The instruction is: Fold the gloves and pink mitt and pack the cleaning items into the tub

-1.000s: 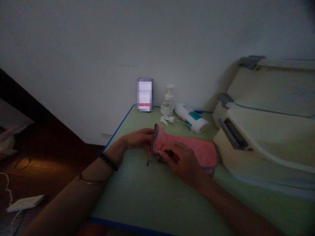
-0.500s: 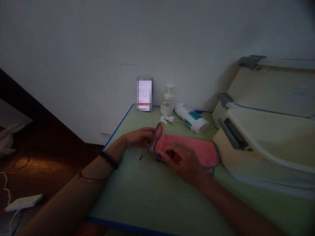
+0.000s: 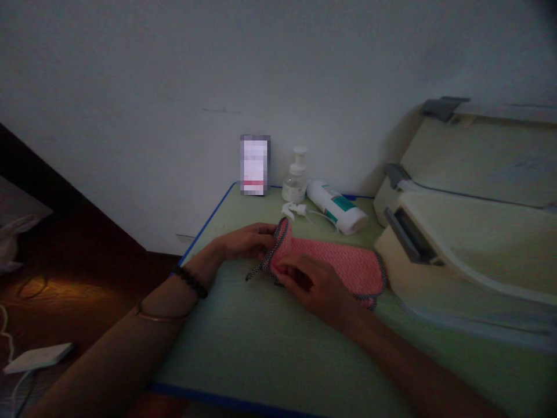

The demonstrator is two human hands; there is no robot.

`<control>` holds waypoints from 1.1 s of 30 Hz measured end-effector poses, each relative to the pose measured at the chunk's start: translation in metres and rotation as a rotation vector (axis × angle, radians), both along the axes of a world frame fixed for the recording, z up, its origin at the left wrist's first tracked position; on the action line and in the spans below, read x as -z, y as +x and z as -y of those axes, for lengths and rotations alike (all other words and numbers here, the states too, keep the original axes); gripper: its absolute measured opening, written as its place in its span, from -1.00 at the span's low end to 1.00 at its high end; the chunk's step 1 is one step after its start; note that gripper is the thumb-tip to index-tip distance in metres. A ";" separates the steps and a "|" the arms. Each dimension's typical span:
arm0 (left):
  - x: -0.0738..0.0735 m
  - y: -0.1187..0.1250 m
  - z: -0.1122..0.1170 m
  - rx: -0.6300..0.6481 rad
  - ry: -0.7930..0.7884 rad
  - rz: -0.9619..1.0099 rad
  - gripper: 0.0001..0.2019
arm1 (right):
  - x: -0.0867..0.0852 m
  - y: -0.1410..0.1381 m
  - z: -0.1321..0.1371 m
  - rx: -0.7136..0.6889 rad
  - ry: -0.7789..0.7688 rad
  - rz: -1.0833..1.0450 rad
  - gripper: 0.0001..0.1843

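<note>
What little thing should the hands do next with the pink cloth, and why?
Maybe the right hand could gently smooth down the left end of the pink cloth while the left hand steadies it. That end looks raised and bunched beside the hands, whereas the right part lies flatter on the green table.

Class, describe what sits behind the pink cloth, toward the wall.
Behind the pink cloth, a white trigger spray head and a white bottle lie on the table; behind the spray head stands a pump bottle. Anything directly under the cloth is covered.
</note>
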State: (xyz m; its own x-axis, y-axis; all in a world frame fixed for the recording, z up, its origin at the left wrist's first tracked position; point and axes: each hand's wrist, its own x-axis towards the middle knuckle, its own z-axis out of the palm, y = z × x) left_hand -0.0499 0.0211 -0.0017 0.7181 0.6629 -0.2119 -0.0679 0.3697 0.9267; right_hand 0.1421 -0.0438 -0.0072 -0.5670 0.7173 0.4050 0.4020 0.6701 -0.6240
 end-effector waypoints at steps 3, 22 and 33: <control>0.000 0.001 0.001 0.007 -0.059 0.047 -0.70 | 0.001 0.000 -0.001 -0.031 0.010 0.018 -0.76; -0.068 -0.004 0.012 -0.455 0.439 -0.006 -0.89 | -0.037 0.023 -0.010 0.329 0.087 -0.202 -0.47; -0.174 0.015 0.033 -0.723 1.219 -0.354 -0.85 | -0.170 0.032 -0.015 0.082 0.179 -0.199 -0.69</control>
